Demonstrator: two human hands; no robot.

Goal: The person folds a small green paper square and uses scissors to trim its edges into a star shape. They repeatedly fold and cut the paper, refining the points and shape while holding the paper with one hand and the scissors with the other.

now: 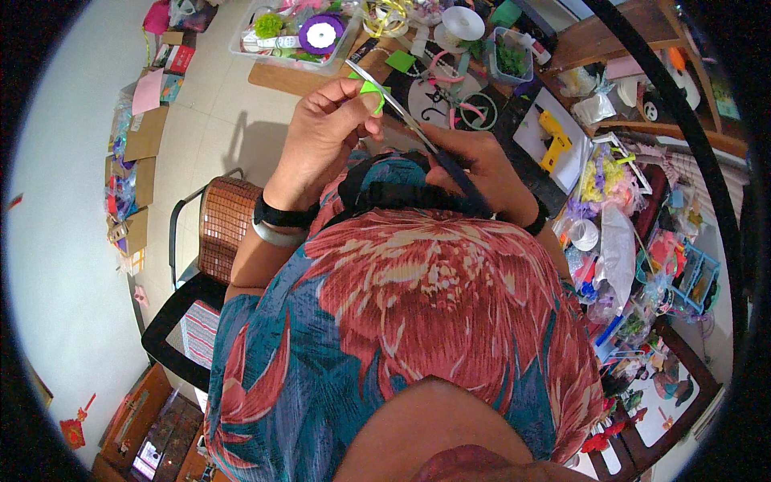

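Note:
My left hand (334, 117) pinches a small piece of bright green material (372, 93) between thumb and fingers. Scissors (394, 105) are held in my right hand (476, 159), with their long metal blades lying across the green piece and pointing up and to the left. The dark handles are partly covered by my fingers. Beyond the blades, a flat green square (399, 61) lies on the cluttered table near a string of white beads. Pink-handled pliers (446, 69) rest to its right.
A clear plastic box (289, 63) of ribbon and craft supplies stands at the table's far left. A small clear tub (512, 57) holds green leaves. The yellow glue gun (554, 140) lies on a white surface at right, near bagged flowers. A woven-backed chair (227, 226) is at left.

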